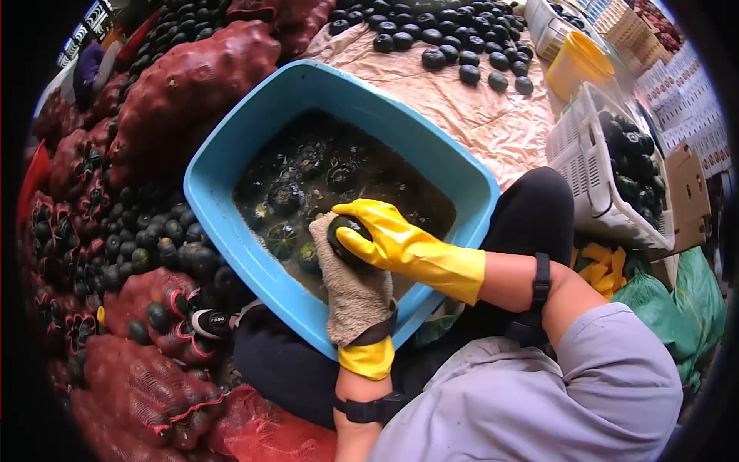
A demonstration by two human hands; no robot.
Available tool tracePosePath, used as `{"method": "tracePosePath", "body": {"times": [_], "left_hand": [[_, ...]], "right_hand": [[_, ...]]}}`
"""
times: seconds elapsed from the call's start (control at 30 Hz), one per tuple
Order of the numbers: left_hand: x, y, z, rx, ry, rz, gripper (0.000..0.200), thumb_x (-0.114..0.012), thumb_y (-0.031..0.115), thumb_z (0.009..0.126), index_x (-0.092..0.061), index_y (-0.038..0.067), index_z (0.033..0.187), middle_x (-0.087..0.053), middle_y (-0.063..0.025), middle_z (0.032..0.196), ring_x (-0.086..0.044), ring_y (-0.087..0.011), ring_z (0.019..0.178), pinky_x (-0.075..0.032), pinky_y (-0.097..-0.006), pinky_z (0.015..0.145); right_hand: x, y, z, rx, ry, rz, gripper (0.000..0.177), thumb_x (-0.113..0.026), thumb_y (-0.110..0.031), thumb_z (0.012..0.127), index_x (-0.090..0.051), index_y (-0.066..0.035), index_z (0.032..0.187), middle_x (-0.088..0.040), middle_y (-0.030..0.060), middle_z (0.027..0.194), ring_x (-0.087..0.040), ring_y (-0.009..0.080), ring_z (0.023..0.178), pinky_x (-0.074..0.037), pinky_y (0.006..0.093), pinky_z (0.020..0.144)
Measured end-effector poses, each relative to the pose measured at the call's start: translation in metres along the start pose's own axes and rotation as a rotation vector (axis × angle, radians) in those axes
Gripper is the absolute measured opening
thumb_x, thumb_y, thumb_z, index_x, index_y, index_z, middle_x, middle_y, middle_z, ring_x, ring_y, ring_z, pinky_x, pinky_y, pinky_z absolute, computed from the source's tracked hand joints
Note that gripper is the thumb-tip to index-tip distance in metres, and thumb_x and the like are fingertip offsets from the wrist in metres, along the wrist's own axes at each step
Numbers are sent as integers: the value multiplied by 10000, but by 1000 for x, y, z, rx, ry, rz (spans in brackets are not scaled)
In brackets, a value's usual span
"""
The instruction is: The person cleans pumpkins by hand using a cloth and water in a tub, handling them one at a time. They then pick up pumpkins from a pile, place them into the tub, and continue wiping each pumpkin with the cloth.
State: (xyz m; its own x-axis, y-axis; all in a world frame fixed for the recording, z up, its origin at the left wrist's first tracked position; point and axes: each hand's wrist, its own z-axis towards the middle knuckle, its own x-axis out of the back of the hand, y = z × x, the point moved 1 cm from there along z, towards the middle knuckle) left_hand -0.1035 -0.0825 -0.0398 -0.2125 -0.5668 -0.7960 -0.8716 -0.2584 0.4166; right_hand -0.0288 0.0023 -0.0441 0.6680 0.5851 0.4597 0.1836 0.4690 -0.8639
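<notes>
A small dark green pumpkin point(348, 237) is held between my two hands over the near part of a blue tub point(231, 231). My right hand point(381, 237), in a yellow rubber glove, curls its fingers and thumb around the pumpkin from the right. My left hand point(350, 281) wears a tan towelling mitt over a yellow glove and presses against the pumpkin's left and lower side. The mitt hides its fingers. Murky brown water point(400, 185) fills the tub, with several pumpkins point(285, 199) floating or partly sunk in it.
Red mesh sacks point(192, 92) and loose pumpkins point(146, 239) crowd the left side. More pumpkins point(469, 58) lie on a tan sheet point(493, 127) behind the tub. At right stand a white crate point(573, 154) holding pumpkins, a yellow bucket point(577, 65) and a green bag point(662, 308).
</notes>
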Motion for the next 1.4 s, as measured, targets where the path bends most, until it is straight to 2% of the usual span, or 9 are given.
{"method": "tracePosePath", "body": {"times": [0.2, 0.33, 0.57, 0.63, 0.7, 0.97, 1.1, 1.23, 1.4], "left_hand": [[19, 8, -3, -4, 113, -27, 322, -550, 336, 1078, -677, 72, 1211, -714, -139, 1148, -687, -272, 1103, -566, -389, 1001], [34, 5, 11, -82, 134, -29, 359, -551, 364, 1050, -667, 85, 1243, -704, -134, 1173, -684, -283, 1108, -586, -408, 979], [11, 30, -11, -301, 50, 487, 237, -703, 132, 941, -665, 22, 1147, -702, -136, 1140, -692, -228, 1058, -571, -357, 982], [14, 40, -17, -385, -17, 737, 416, -813, 28, 817, -643, 10, 1196, -712, -181, 1212, -704, -266, 1143, -560, -366, 1017], [37, 23, 5, -366, 49, 499, 357, -750, 44, 867, -652, 21, 1210, -710, -154, 1196, -705, -276, 1114, -562, -368, 1010], [26, 40, 6, -130, 146, 63, 260, -591, 276, 1014, -706, 56, 1091, -723, -111, 1083, -707, -252, 1021, -585, -390, 953], [14, 21, 2, -227, -44, 40, 279, -572, 260, 1028, -713, 50, 1147, -718, -122, 1138, -698, -272, 1067, -581, -427, 980], [12, -1, 2, -155, -34, 236, 351, -568, 299, 1071, -636, 92, 1347, -669, -116, 1251, -637, -263, 1188, -501, -401, 1087], [1, 0, -6, 96, 120, 47, 308, -629, 246, 987, -666, 72, 1238, -679, -105, 1137, -669, -251, 1080, -541, -382, 999]], "right_hand": [[40, -52, -6, -296, -441, -45, 619, -753, -431, 932, -578, -188, 1473, -643, 171, 1403, -651, 345, 1267, -512, 412, 1077], [-18, -9, -21, -465, 22, 732, 611, -728, -341, 1008, -511, -124, 1536, -652, 123, 1376, -627, 209, 1270, -474, 366, 1127], [28, -22, -2, -104, -459, -144, 781, -827, -388, 874, -503, -144, 1541, -618, 229, 1418, -623, 391, 1300, -493, 441, 1103], [41, -42, 0, -530, -559, 214, 782, -811, -481, 908, -498, -144, 1540, -663, 167, 1382, -660, 294, 1270, -503, 388, 1080], [-3, -6, -20, -687, -250, 639, 773, -778, -526, 939, -497, -126, 1537, -681, 156, 1362, -671, 269, 1243, -521, 364, 1048], [4, -4, -9, 30, -295, 71, 836, -882, -292, 838, -471, -144, 1550, -596, 183, 1451, -552, 344, 1391, -430, 449, 1178], [6, -34, -2, -545, -222, 140, 741, -726, -511, 968, -480, -125, 1550, -554, 221, 1520, -557, 400, 1395, -450, 471, 1158], [-24, 7, -16, 27, 95, -115, 690, -696, -471, 988, -524, -75, 1526, -542, 291, 1497, -464, 493, 1429, -379, 535, 1200], [-29, 10, -36, -234, 85, 60, 655, -772, -456, 911, -607, -102, 1437, -610, 246, 1405, -553, 403, 1375, -446, 472, 1158]]}}
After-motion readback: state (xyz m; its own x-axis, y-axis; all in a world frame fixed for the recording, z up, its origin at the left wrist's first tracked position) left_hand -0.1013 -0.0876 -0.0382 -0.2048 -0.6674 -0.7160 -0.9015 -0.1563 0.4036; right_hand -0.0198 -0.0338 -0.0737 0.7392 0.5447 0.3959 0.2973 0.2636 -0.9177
